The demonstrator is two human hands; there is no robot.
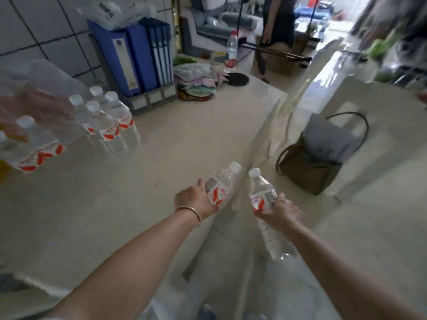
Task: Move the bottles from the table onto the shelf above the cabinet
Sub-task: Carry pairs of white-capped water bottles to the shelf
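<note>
- A pale table (161,144) fills most of the view, with a tiled wall at 10 o'clock and a bright room at 1 o'clock.
- The left hand (194,199) is curled round one water bottle (220,187) at its label, near the table's edge.
- The right hand (280,210) is curled round a second water bottle (262,195), also at the label. This bottle is just past the table's edge, at 5 o'clock.
- More bottles (108,121) stand close together at 9 o'clock, and some blurry bottles (39,148) are further left.
- One tall bottle with a red cap (231,50) stands far off at 12 o'clock.
- I think the bottles are full, so a bit heavy. The thin plastic may squash and slip, so the label part in the middle is a good place to hold.
- The labels are white with orange-red shapes. The writing is too blurry to read.
- Blue binders (136,54) stand at 11 o'clock, and a brown bag (316,165) sits at 3 o'clock.
- No shelf or cabinet shows here.
</note>
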